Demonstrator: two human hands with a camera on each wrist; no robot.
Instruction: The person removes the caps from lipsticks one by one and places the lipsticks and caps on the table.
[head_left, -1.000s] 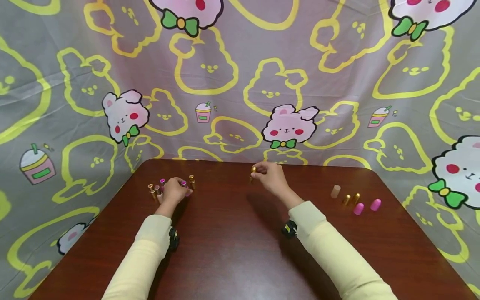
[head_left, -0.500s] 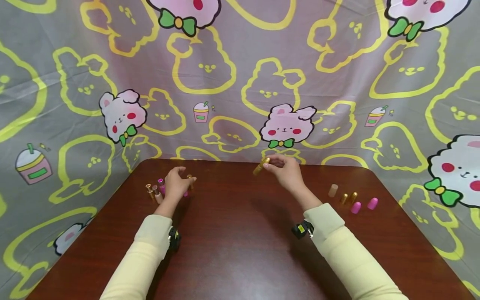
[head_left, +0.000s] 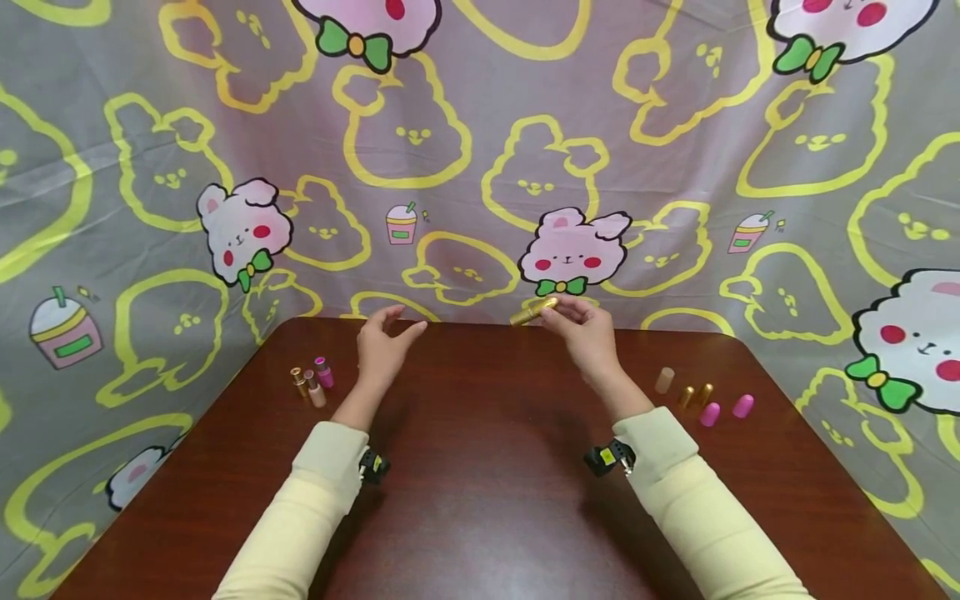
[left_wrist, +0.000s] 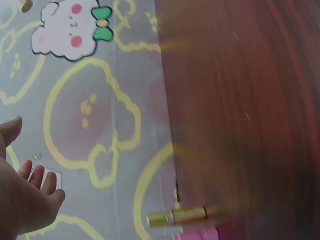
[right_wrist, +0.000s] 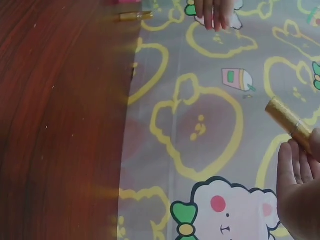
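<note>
My right hand (head_left: 588, 337) pinches a gold lipstick tube (head_left: 532, 312) above the table's far side, the tube tilted with its lower end to the left. In the right wrist view the tube (right_wrist: 290, 120) sticks out past the fingertips. My left hand (head_left: 382, 346) is in the air, thumb and fingers apart, with nothing between them. To its left on the table stand a gold lipstick base (head_left: 298, 381), a beige one (head_left: 314, 390) and a magenta one (head_left: 324, 372). Lower in the left wrist view, a gold lipstick base (left_wrist: 185, 215) is beside a pink one (left_wrist: 197, 234).
At the table's right lie a beige cap (head_left: 664, 380), two gold caps (head_left: 686, 397) (head_left: 704, 393) and two pink caps (head_left: 710, 414) (head_left: 743, 406), all standing. The brown table (head_left: 480, 467) ends at a patterned cloth (head_left: 457, 167) behind.
My left hand has lifted away from the lipstick bases and moved right, towards the middle. My right hand has risen and moved right, tilting the gold tube from near upright towards level.
</note>
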